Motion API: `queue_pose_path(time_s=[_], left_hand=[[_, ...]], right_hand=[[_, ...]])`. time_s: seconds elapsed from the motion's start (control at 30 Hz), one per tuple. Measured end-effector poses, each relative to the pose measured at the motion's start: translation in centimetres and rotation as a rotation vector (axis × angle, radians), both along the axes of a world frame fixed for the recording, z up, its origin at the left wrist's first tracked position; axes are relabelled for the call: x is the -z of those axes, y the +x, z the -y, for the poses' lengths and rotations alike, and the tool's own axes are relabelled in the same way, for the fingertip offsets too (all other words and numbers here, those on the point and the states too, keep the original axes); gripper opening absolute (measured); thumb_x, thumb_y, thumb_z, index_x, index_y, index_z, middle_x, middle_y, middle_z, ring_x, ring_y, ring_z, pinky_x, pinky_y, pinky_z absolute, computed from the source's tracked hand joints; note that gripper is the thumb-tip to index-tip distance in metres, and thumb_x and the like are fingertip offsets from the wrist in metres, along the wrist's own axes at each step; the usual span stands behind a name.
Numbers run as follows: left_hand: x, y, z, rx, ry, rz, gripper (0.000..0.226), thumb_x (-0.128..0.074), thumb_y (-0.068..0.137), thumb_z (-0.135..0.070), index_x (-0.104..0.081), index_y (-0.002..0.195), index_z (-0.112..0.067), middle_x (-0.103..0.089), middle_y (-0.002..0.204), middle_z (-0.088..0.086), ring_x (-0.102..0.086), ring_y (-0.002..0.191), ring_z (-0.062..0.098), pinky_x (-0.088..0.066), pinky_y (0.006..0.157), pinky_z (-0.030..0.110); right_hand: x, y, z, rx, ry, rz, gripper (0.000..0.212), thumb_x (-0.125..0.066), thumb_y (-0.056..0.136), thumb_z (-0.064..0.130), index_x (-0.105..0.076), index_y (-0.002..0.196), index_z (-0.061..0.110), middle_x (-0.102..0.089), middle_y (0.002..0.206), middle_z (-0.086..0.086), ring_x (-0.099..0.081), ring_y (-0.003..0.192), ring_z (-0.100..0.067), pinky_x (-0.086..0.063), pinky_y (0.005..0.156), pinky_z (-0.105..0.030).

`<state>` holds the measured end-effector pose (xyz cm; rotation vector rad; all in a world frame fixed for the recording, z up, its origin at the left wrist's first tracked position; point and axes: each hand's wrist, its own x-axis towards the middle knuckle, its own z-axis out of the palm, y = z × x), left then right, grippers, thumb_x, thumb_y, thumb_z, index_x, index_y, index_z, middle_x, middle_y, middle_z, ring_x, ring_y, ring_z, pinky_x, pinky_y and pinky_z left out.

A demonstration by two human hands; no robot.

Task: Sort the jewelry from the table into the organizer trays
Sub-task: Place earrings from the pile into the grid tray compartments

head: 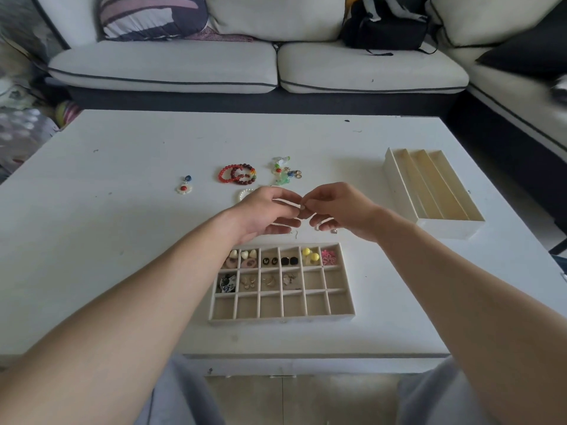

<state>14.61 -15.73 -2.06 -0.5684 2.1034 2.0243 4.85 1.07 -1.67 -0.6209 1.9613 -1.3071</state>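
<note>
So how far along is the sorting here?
Done: the grid tray has its top row and four middle-row cells filled. In hand: left hand and right hand pinch a small piece between them, too small to identify. Left: red bracelets, pearl bracelet, pendant and charm cluster lie on the table; the long tray looks empty, as does the grid tray's bottom row.

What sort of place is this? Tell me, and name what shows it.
Most likely a home living room: a pale corner sofa wraps round a low white table, with a patterned cushion and a black bag lying on the sofa.
</note>
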Motion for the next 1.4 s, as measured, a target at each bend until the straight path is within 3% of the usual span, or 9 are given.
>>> queue_pose_path(time_s=[0.17, 0.37, 0.87, 1.03, 1.13, 1.3, 1.4], left_hand=[[-0.5, 0.3, -0.6, -0.047, 0.196, -0.037, 0.027, -0.064, 0.092, 0.008, -0.063, 0.117, -0.002, -0.075, 0.103, 0.017, -0.075, 0.085, 0.024, -0.062, 0.074, 0.027], [-0.5, 0.3, -1.0, -0.145, 0.178, -0.068, 0.019, -0.068, 0.089, 0.007, -0.067, 0.102, -0.006, -0.074, 0.085, 0.010, -0.074, 0.076, 0.018, -0.059, 0.068, 0.021], [-1.0, 0.0, -2.1, -0.311, 0.216, -0.141, 0.017, -0.062, 0.094, 0.007, -0.068, 0.096, -0.009, -0.072, 0.083, 0.008, -0.073, 0.076, 0.020, -0.060, 0.068, 0.025], [-1.1, 0.2, -2.9, -0.316, 0.144, -0.107, 0.019, -0.061, 0.094, 0.006, -0.070, 0.089, -0.009, -0.071, 0.083, 0.006, -0.073, 0.073, 0.020, -0.061, 0.071, 0.027], [-0.8, 0.5, -3.2, -0.274, 0.000, -0.055, 0.018, -0.061, 0.094, 0.006, -0.071, 0.090, -0.008, -0.072, 0.089, 0.010, -0.075, 0.078, 0.023, -0.061, 0.071, 0.028], [-0.3, 1.3, -3.8, -0.157, -0.254, 0.007, 0.016, -0.066, 0.090, 0.009, -0.072, 0.092, -0.006, -0.074, 0.094, 0.014, -0.077, 0.081, 0.026, -0.063, 0.073, 0.029], [-0.1, 1.8, -4.0, -0.100, -0.311, 0.028, 0.016, -0.068, 0.088, 0.009, -0.072, 0.092, -0.006, -0.072, 0.094, 0.011, -0.075, 0.068, 0.019, -0.062, 0.066, 0.026]], right_hand=[[-0.6, 0.3, -0.9, 0.020, -0.074, 0.105, 0.011, -0.059, 0.101, 0.011, -0.069, 0.104, 0.007, -0.075, 0.094, -0.010, -0.065, 0.075, -0.018, -0.052, 0.073, -0.033], [-1.1, 0.3, -1.7, 0.028, -0.103, 0.162, 0.010, -0.059, 0.099, 0.007, -0.069, 0.102, 0.009, -0.073, 0.095, -0.010, -0.064, 0.079, -0.021, -0.051, 0.063, -0.027], [-1.3, 0.3, -2.5, -0.021, -0.025, 0.088, 0.012, -0.073, 0.089, 0.005, -0.075, 0.095, 0.015, -0.068, 0.083, -0.002, -0.061, 0.073, -0.014, -0.051, 0.076, -0.033], [-1.1, 0.5, -2.6, -0.014, 0.001, 0.081, 0.007, -0.071, 0.092, 0.011, -0.078, 0.094, 0.014, -0.065, 0.083, -0.005, -0.060, 0.068, -0.014, -0.050, 0.077, -0.034], [-0.8, 0.7, -2.8, -0.030, 0.049, 0.084, 0.011, -0.070, 0.094, 0.017, -0.076, 0.098, 0.010, -0.068, 0.085, -0.007, -0.061, 0.071, -0.016, -0.054, 0.078, -0.035], [-0.1, 1.2, -3.4, -0.135, 0.184, 0.062, 0.017, -0.066, 0.094, 0.004, -0.075, 0.106, 0.012, -0.072, 0.091, -0.007, -0.069, 0.076, -0.017, -0.058, 0.077, -0.031], [0.2, 2.0, -3.6, -0.202, 0.240, 0.010, 0.015, -0.069, 0.090, 0.004, -0.075, 0.099, 0.014, -0.074, 0.088, -0.010, -0.071, 0.078, -0.017, -0.057, 0.069, -0.025]])
